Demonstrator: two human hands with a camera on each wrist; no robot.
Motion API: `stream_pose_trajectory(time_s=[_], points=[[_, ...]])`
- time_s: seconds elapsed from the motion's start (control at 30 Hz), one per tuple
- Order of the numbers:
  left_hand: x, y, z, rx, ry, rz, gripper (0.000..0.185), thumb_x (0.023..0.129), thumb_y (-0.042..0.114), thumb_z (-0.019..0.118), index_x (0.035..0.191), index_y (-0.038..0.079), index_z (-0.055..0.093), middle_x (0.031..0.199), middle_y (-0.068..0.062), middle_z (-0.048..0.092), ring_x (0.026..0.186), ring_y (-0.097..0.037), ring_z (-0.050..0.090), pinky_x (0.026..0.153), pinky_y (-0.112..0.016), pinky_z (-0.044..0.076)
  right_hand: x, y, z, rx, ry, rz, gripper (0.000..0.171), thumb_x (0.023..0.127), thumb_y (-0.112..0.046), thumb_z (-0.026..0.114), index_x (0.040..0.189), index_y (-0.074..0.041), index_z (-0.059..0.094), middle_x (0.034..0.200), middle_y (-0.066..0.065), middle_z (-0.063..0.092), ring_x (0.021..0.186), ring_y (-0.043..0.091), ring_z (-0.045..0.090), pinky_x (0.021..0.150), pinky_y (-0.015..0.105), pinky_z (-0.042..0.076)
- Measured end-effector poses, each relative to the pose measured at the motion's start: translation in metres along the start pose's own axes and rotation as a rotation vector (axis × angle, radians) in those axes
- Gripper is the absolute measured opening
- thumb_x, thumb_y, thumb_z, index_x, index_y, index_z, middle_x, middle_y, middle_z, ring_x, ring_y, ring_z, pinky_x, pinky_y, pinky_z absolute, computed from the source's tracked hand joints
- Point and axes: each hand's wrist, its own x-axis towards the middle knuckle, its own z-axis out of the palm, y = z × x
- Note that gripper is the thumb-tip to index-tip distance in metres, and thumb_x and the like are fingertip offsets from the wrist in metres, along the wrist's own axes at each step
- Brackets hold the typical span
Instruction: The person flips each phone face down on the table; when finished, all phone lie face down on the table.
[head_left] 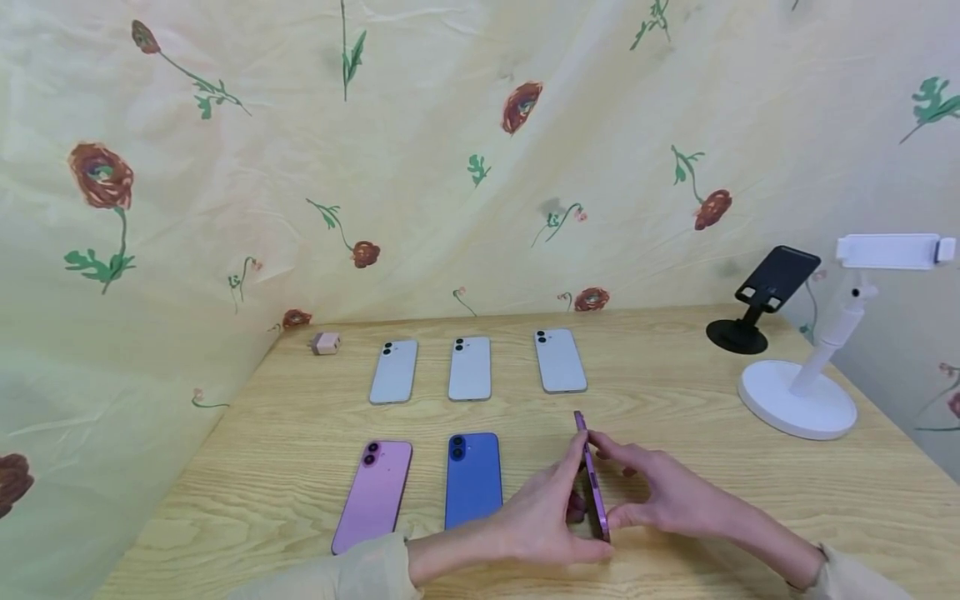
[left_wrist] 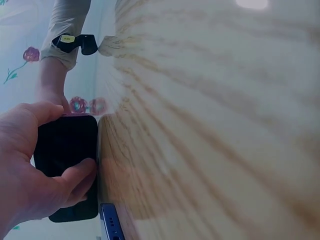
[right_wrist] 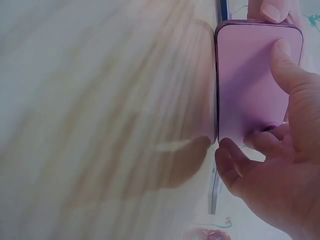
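- The pink phone (head_left: 373,493) and the blue phone (head_left: 473,478) lay face down, side by side, in the near row on the wooden table (head_left: 675,400).
- Three silver phones (head_left: 469,367) lay in the far row, with a small charger block (head_left: 326,342) to their left.
- The left hand (head_left: 543,521) held the purple phone (head_left: 592,479) from the screen side, thumb and fingers curled round its edges.
- The purple phone stood on its long edge on the table, just right of the blue phone.
- The right hand (head_left: 660,492) held the phone from the back, fingers pinching its edges.
- Judged advice: the phone should be lowered with both hands supporting it, its edge staying on the table, and aligned with the near row.
- A black stand (head_left: 757,304) and a white stand (head_left: 817,375) stood well apart at the far right.
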Motion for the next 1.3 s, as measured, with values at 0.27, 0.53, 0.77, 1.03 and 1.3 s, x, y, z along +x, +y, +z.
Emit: stream_pose_trajectory(time_s=[0.27, 0.53, 0.77, 1.03, 1.3], points=[[-0.007, -0.003, 0.0, -0.058, 0.009, 0.0, 0.115, 0.084, 0.028, 0.082, 0.159, 0.002, -0.001, 0.134, -0.009, 0.052, 0.095, 0.003, 0.057, 0.078, -0.011, 0.047, 0.003, -0.001, 0.005, -0.025, -0.013, -0.031, 0.099, 0.079, -0.047, 0.078, 0.153, 0.003, 0.035, 0.147, 0.019, 0.049, 0.12, 0.031, 0.055, 0.099, 0.029, 0.044], [-0.012, -0.005, 0.0, -0.032, 0.035, 0.016, 0.114, 0.081, 0.018, 0.083, 0.155, -0.009, 0.0, 0.131, -0.014, 0.054, 0.099, 0.002, 0.057, 0.081, -0.011, 0.047, 0.005, -0.003, 0.008, -0.063, -0.027, 0.006, 0.101, 0.076, -0.052, 0.078, 0.151, 0.004, 0.038, 0.148, 0.02, 0.047, 0.115, 0.024, 0.052, 0.095, 0.033, 0.047], [-0.016, -0.004, 0.0, 0.044, 0.072, -0.011, 0.117, 0.079, 0.023, 0.085, 0.156, -0.008, 0.002, 0.125, -0.01, 0.058, 0.099, 0.0, 0.056, 0.08, -0.012, 0.046, 0.004, -0.005, 0.007, -0.065, -0.074, 0.063, 0.1, 0.078, -0.056, 0.075, 0.153, -0.001, 0.038, 0.152, 0.025, 0.039, 0.116, 0.027, 0.047, 0.094, 0.035, 0.048], [-0.018, 0.0, 0.004, 0.114, 0.084, -0.129, 0.12, 0.076, 0.028, 0.087, 0.155, -0.009, 0.005, 0.115, -0.007, 0.062, 0.097, -0.004, 0.057, 0.077, -0.016, 0.047, 0.005, -0.007, 0.004, -0.07, -0.113, 0.1, 0.101, 0.078, -0.059, 0.074, 0.153, -0.002, 0.038, 0.154, 0.028, 0.033, 0.116, 0.028, 0.044, 0.091, 0.036, 0.047], [-0.017, 0.003, 0.006, 0.167, 0.081, -0.268, 0.121, 0.068, 0.027, 0.089, 0.153, -0.015, 0.013, 0.08, 0.005, 0.057, 0.069, -0.001, 0.053, 0.058, -0.017, 0.044, 0.006, -0.006, 0.008, -0.113, -0.135, 0.115, 0.094, 0.082, -0.059, 0.074, 0.15, -0.001, 0.044, 0.155, 0.028, 0.032, 0.117, 0.026, 0.042, 0.09, 0.038, 0.046]])
